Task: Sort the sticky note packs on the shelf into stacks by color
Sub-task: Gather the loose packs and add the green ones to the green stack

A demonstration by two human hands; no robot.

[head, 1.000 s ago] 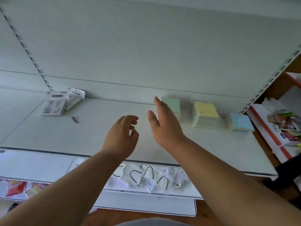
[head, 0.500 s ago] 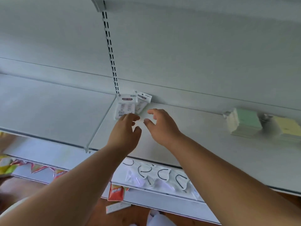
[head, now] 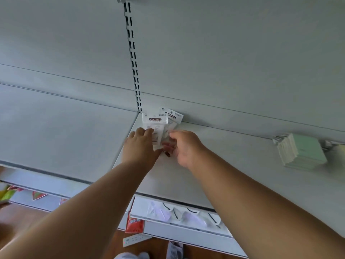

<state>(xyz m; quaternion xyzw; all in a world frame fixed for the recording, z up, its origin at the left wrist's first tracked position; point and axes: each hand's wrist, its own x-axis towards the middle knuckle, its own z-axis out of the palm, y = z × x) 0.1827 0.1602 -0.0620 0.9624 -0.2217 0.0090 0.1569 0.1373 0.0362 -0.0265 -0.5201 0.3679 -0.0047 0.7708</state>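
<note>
Both hands have reached the white sticky note packs since half a second ago, when they were short of them. The left hand [head: 139, 144] lies at the centre of the frame with its fingers over the lower part of the front pack [head: 154, 120], whose label reads "STICKY NOTE"; whether those fingers curl round it or only press on it cannot be told. The right hand [head: 183, 146] is just beside it, thumb and fingers bent in toward the clear wrappers, and appears to pinch the lower edge of the second pack [head: 172, 116], which leans tilted behind the first against the back panel.

These packs sit on a pale grey metal shelf [head: 233, 165], in its back left corner, right below a slotted upright [head: 133, 58] that runs up the middle of the frame. Another shelf board [head: 56, 128] of the same grey fills the left side. At the right edge, well apart from the hands, stands a stack of green sticky notes [head: 302, 153], with a yellow edge blurred just past it.

Below, a lower shelf [head: 179, 227] holds clear packets with dark curved shapes inside, and a red packet [head: 134, 224] hangs at its front. Wooden floor [head: 18, 217] shows at the lower left. Both forearms stretch up from the bottom of the frame, converging on the packs.
</note>
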